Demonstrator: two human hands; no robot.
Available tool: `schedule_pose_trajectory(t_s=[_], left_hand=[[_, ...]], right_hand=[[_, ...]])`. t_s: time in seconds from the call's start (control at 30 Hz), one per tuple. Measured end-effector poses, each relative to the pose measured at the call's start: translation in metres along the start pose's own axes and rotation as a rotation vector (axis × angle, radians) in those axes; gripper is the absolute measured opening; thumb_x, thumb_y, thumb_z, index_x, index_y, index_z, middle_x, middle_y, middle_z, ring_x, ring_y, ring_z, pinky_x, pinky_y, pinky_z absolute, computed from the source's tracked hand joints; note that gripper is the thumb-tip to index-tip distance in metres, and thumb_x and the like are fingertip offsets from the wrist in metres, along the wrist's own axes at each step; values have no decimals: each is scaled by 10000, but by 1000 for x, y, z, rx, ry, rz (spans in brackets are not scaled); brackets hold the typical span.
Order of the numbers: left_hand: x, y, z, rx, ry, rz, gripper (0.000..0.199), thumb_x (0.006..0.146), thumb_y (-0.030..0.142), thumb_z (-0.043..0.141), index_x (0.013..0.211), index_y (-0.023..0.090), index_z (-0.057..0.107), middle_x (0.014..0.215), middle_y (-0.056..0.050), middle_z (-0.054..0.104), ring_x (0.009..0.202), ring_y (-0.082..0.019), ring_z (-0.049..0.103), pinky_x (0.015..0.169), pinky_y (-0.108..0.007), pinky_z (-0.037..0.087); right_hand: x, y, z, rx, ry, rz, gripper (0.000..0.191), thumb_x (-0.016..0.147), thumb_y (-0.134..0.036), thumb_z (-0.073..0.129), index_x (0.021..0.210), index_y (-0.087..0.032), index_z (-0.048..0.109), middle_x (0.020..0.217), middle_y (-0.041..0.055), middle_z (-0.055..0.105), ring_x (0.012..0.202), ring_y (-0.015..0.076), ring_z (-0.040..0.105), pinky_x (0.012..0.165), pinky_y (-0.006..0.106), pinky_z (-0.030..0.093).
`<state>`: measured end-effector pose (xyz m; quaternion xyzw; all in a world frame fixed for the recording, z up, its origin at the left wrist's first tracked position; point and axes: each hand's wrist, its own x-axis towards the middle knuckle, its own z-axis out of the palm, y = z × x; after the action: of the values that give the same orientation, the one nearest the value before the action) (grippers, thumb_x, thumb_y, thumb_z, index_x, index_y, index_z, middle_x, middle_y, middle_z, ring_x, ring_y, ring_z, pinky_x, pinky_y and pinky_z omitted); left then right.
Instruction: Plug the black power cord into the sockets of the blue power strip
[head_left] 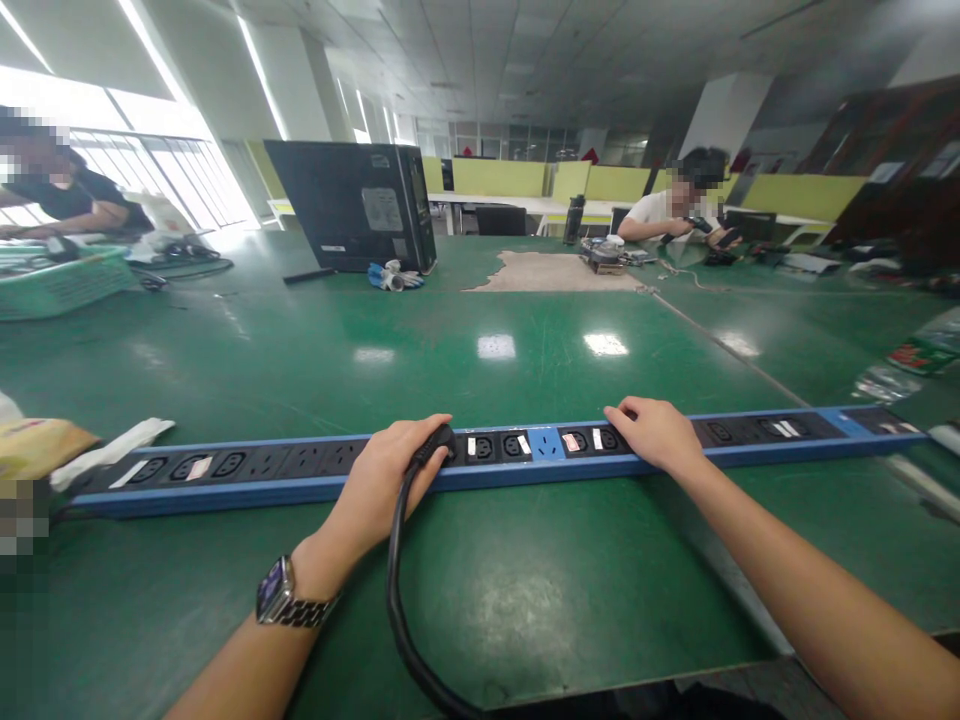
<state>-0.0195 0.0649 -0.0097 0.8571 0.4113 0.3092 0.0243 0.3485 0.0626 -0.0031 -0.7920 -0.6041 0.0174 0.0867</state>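
A long blue and black power strip (480, 478) lies across the green table, with rows of sockets and small white and pink labels. My left hand (394, 462) is closed around a black plug (439, 442) at a socket left of the strip's middle. How deep the plug sits is hidden by the fingers. From the plug a thick black cable (397, 590) hangs toward the table's near edge. On the right part of the strip, my right hand (654, 432) grips the strip's body, thumb at the near side and fingers curled over the top.
A black computer case (352, 205) stands at the back with gloves (395, 277) beside it. A green basket (67, 280) is at far left, a plastic bottle (919, 350) at right. Two people sit across the table, one at left, one (675, 215) at right handling dark parts.
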Motion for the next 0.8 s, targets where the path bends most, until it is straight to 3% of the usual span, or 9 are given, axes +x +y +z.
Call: schedule_pose_trajectory(t_s=[0.23,0.5,0.8], left_hand=[[-1,16,-7,88,-10,33,325,933,327,482,1218,200,572,1172,-78,660,1069,-222,612,954,-373,477],[1,5,-3,-6,-14,-112,358,917,382,519,1234,222,565,1110,-65,669,996,-208,630,909,-347,492],[2,3,-2,-26,-24,-51,342,922,355,515,1236,226,559,1149,-62,655,1047,-204,605,949,-349,467]], right_hand=[[-1,-1,0,8,14,5,454,865,-575,353,808,-265,680,882,46,715,830,226,627,652,297,372],[-1,-1,0,24,12,13,448,863,-571,364,809,-261,683,885,53,716,842,227,625,655,298,370],[-1,1,1,20,18,-1,447,865,-569,364,802,-261,682,893,51,719,845,231,629,654,299,366]])
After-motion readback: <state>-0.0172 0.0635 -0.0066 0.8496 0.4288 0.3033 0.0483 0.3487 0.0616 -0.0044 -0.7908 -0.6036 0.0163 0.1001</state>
